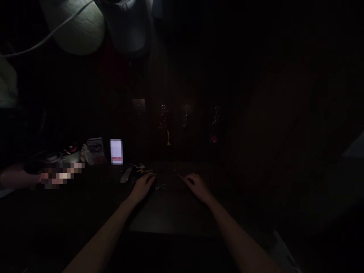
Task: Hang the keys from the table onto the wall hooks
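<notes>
In dim light, my left hand (143, 186) rests low over the dark tabletop (167, 220), thumb and fingers apart, beside a yellow cord (145, 171). A small bunch of keys (161, 187) lies just right of its thumb. My right hand (197, 185) is on the right side, thumb and forefinger pinched together. A thin dark piece (179, 175) sticks out from that pinch toward the left; its kind is too dark to make out. Left of my left hand lies a pale, rounded oblong object (126, 175).
Behind, several key bunches (163, 117) hang from wall hooks. A lit phone screen (116, 151) stands beside a small box (96, 149). At left, another person's hand (59, 175) reaches over the table. Pale caps (76, 30) hang above, crossed by a white cable (54, 32).
</notes>
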The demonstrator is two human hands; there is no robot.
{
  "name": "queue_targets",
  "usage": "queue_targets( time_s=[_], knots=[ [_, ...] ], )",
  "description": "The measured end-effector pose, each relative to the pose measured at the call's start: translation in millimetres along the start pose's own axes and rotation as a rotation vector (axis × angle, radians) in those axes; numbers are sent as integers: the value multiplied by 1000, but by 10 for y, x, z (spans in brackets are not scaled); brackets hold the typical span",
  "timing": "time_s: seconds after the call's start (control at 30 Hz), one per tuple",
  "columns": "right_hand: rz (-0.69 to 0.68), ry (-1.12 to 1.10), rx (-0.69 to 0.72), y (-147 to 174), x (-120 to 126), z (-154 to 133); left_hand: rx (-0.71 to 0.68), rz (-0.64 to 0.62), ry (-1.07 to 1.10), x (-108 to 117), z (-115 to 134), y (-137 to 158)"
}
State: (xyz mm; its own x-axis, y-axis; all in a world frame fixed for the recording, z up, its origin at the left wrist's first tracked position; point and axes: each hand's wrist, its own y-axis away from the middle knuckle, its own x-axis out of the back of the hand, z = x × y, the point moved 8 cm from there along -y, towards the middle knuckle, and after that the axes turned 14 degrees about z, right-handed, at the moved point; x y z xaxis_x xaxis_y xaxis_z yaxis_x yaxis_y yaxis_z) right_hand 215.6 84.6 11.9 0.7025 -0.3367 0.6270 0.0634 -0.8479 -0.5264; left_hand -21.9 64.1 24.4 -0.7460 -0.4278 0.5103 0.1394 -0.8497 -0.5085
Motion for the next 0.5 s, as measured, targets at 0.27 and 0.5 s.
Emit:
queue_targets(
  time_s=[0.27, 0.5],
  knots=[
    [10, -39, -28, 0, 70, -75, -175, -97, -101, -64, 130, 161],
    [16, -178, -139, -3, 95, -31, -133, -99, -51, -51, 109, 138]
  ],
)
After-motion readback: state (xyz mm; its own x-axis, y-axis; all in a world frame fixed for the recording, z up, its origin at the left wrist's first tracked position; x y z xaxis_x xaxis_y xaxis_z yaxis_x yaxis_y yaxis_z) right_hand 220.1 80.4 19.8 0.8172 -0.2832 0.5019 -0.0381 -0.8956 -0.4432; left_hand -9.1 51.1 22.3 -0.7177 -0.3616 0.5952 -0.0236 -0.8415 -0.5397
